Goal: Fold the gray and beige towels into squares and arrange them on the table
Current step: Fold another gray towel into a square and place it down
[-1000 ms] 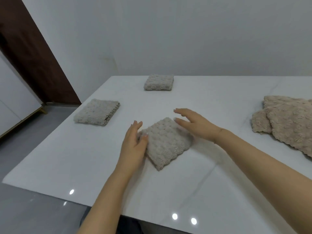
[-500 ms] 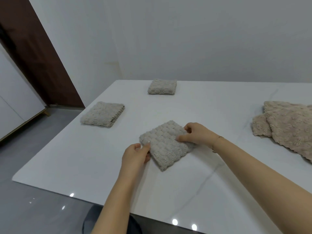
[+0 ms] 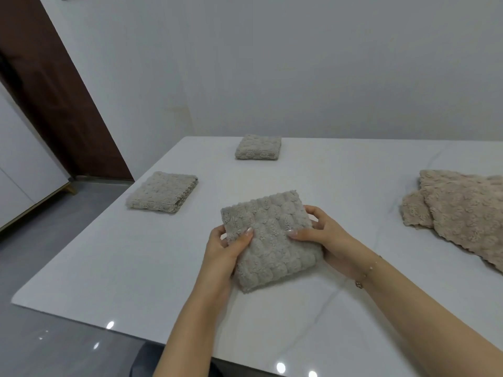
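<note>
While the folded gray towel sits lifted just above the white table, the left hand and right hand pinch its opposite edges; two folded towels lie beyond the grip, beige towels well right.

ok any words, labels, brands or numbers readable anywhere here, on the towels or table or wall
None can be read.
The folded gray textured towel held in both hands: no tag or print showing.
The two folded gray towels on the white table: none.
The unfolded beige towels: none.
</note>
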### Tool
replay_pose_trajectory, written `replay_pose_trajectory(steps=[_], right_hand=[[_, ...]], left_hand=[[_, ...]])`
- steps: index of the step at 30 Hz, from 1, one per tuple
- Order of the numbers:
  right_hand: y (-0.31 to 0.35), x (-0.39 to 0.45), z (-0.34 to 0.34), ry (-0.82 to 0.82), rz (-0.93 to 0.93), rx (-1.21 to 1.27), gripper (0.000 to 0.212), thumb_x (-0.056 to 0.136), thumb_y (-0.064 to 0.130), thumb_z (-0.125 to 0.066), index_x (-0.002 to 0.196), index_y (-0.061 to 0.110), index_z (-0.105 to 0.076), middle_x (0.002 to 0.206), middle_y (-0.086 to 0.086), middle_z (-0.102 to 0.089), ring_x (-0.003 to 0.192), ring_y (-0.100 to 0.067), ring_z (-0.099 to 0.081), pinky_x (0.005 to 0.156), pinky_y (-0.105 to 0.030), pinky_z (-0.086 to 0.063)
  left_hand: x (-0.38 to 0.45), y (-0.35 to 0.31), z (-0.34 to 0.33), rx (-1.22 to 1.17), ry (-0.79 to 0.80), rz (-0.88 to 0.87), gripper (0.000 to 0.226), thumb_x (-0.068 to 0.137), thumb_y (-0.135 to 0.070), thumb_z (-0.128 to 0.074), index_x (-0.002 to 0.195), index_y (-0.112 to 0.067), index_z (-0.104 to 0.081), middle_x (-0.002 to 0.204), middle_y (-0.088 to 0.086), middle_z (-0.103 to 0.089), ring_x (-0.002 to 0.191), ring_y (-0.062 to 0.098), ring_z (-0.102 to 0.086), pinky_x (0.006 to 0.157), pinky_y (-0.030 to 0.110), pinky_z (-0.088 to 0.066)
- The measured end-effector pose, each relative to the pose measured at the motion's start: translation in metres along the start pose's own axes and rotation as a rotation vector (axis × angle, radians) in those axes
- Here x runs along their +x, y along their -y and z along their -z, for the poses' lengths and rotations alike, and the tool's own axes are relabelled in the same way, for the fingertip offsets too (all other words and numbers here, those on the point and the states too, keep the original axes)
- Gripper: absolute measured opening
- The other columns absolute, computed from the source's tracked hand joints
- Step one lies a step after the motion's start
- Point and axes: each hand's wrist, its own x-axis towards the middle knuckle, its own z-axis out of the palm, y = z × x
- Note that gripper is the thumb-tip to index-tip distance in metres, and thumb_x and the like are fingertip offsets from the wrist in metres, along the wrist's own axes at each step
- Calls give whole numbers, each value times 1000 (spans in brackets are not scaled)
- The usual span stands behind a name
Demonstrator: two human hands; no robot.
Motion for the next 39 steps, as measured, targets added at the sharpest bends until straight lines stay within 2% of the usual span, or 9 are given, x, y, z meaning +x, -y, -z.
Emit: replay_pose_trajectory(steps=[5,10,14,21,23,26,30,35,39], right_hand=[[-7,1,-24,35,-62,54,61,72,24,-72,129,20,-50,115,-7,-69,97,-25,-68,73,-31,-58],[-21,11,-51,-38,-30,-143,40,84,12,-69,120,20,-56,81,-4,-61,56,-15,-48,48,-26,-39],[-33,19,-71,-67,-5,-333,35,83,13,-70,116,15,-58,68,-1,-54,44,-12,-49,43,-26,-43],[-40,28,-76,-151,67,-580,28,84,18,-69,109,18,-58,101,-14,-55,51,-25,-58,43,-30,-50],[-40,26,-75,-191,106,-676,29,84,23,-69,110,19,-58,103,-10,-56,55,-25,-60,48,-31,-51],[-43,23,-73,-248,366,-1259,37,87,38,-61,119,21,-55,112,5,-52,86,-13,-57,71,-26,-47],[-39,24,-94,-6,693,-1438,54,90,51,-39,130,17,-54,139,-1,-48,126,-19,-45,103,-37,-39],[-55,39,-121,378,438,-1625,76,89,68,-25,152,27,-13,160,6,-2,147,-8,1,118,-32,7],[-64,40,-118,369,396,-1662,78,88,69,-25,152,31,1,159,11,8,144,-3,12,118,-33,12]], left_hand=[[-9,-20,25,72,63,-20,40,84,-15,-67,120,-16,-50,100,10,-73,86,23,-72,63,33,-58],[0,-36,66,336,-97,-6,20,90,-33,-61,106,-21,-60,92,3,-72,73,14,-70,56,25,-52],[17,-28,93,520,-171,-43,22,90,-31,-63,105,-14,-63,99,9,-69,82,19,-66,71,29,-52],[13,-19,106,761,-322,-228,15,87,-32,-66,97,-21,-64,90,-12,-64,77,-4,-56,60,9,-38],[1,-16,115,795,-372,-244,14,86,-33,-66,93,-22,-66,88,-15,-65,78,-3,-57,62,14,-41],[-20,-14,126,805,-422,-204,15,87,-38,-63,87,-24,-67,84,-16,-64,79,-1,-56,61,16,-38],[-30,-15,128,803,-403,-130,25,87,-45,-60,78,-23,-68,80,-14,-64,77,2,-56,61,19,-38],[-26,-5,133,965,-374,-206,28,89,-39,-60,66,-25,-66,74,-4,-62,70,6,-55,57,22,-35],[-19,-3,144,1035,-296,-243,31,91,-37,-57,64,-24,-61,80,-3,-55,73,3,-51,59,14,-31]])
